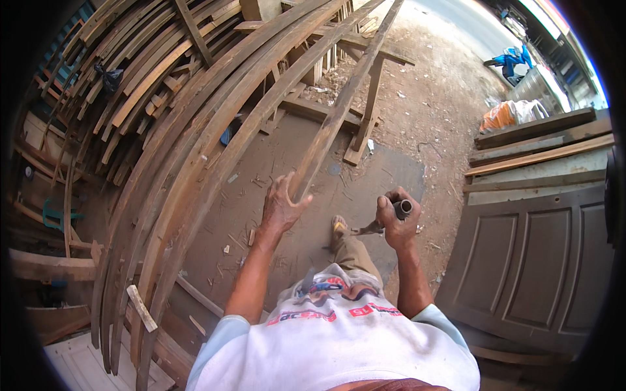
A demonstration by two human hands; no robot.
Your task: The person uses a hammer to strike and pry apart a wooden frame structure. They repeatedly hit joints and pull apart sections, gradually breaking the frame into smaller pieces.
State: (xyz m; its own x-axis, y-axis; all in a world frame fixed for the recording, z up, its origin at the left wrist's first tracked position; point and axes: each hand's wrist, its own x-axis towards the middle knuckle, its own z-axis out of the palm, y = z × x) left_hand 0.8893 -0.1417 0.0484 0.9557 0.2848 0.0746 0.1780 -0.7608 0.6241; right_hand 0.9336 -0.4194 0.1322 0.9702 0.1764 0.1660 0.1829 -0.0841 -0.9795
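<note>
My left hand [282, 207] is at the near end of a long brown wooden beam [332, 124], with its thumb and fingers spread apart. Whether the fingertips touch the wood I cannot tell. The beam slopes away from me over a wooden trestle [369, 107]. My right hand [399, 225] is closed around a tool that looks like a hammer [404, 208], with a hollow, pipe-like handle end pointing up. Its dark head shows below the fist, left of the wrist. To the left of my left hand, several more long beams [215, 124] lie side by side.
A large stack of timber [140, 72] fills the far left. On the right a brown panelled door [521, 260] leans below stacked planks [541, 140]. Wood chips litter the grey floor [261, 195]. A blue motorbike [512, 62] and an orange-and-white sack [512, 116] stand at the far right.
</note>
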